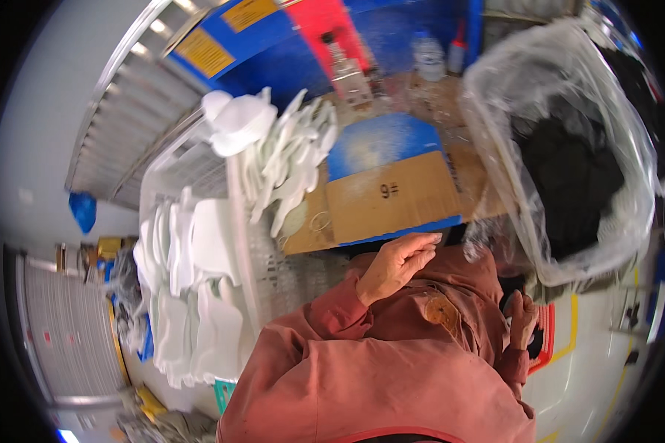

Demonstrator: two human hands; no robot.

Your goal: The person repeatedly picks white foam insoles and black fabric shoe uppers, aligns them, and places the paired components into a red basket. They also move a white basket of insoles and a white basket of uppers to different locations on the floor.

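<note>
My left hand (400, 267) hovers above my lap, just off the near edge of a cardboard sheet (391, 192) with a powdery blue upper part. Its fingers reach to the right, loosely bent, with a small gap above the thumb and nothing visible between them. Lower and to the right, my right hand (523, 319) hangs beside my thigh near a red crate (545, 336). Its fingers are partly spread, and I see nothing in them. White insole-shaped pieces (292, 151) lie piled left of the cardboard. A thin ring (320, 221) rests by the cardboard's left edge.
A white basket (240, 221) on the left holds many more white insole-shaped pieces (214, 244). On the right stands a bin lined with clear plastic (488, 140), with dark material (569, 170) inside. A metal fixture (347, 74) and a clear bottle (428, 55) stand behind the cardboard.
</note>
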